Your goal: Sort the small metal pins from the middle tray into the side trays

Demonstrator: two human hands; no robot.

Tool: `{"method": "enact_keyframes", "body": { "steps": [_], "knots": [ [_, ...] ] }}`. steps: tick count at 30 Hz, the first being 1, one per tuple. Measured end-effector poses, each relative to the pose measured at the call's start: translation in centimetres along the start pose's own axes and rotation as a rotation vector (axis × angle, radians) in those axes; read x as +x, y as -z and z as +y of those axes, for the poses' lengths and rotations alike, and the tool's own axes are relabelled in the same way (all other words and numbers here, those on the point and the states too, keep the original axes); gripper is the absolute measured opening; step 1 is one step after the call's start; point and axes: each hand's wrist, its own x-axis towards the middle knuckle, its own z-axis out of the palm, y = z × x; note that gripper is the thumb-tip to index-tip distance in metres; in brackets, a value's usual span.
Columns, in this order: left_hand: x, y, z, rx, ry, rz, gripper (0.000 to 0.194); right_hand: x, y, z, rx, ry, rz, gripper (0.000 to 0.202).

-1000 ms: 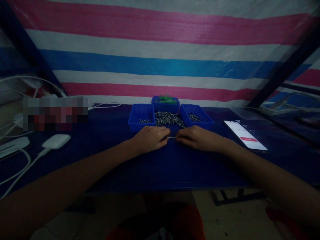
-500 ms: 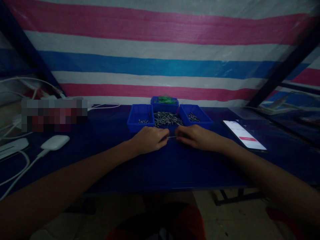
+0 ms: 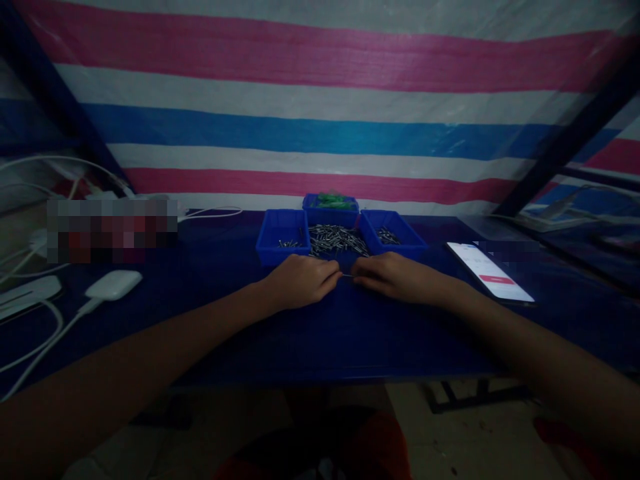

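Note:
Between my two hands runs a thin metal rod (image 3: 347, 275), too small and dim to name more exactly. My left hand (image 3: 306, 280) is closed in a pinch around its left end. The fingers of my right hand (image 3: 387, 275) are curled and pinch the other end. Just beyond my fingers lies a loose pile of short metal pieces (image 3: 337, 239) on the blue table (image 3: 320, 340). A blue bin (image 3: 283, 253) left of the pile and another blue bin (image 3: 400, 248) right of it hold some similar pieces.
Behind the pile stands a third blue bin (image 3: 330, 215) with green pieces (image 3: 330, 199) in it. A lit phone (image 3: 490, 272) lies to the right. A white charger (image 3: 114, 285) and white cables are on the left. A striped sheet (image 3: 320, 140) hangs at the back.
The fingers of my left hand have slid slightly right along the rod, so less of it shows between my hands. My right hand has hardly moved.

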Motion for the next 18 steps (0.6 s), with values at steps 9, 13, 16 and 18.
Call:
{"method": "enact_keyframes", "body": {
  "steps": [9,13,16,18],
  "knots": [
    [-0.11,0.06,0.00,-0.026,-0.024,-0.030,0.018,0.13,0.07,-0.24,-0.032,-0.013,0.007,0.020],
    [-0.11,0.09,-0.04,-0.014,-0.024,-0.050,0.018,0.11,0.00,-0.11,-0.027,-0.017,0.015,0.019],
    [-0.14,0.06,-0.10,-0.006,-0.025,-0.050,0.022,0.06,-0.06,0.07,-0.030,-0.017,0.046,0.018],
    [-0.16,0.02,-0.10,-0.003,-0.026,-0.045,0.023,0.04,-0.07,0.12,-0.029,-0.014,0.050,0.018]
  ]
}}
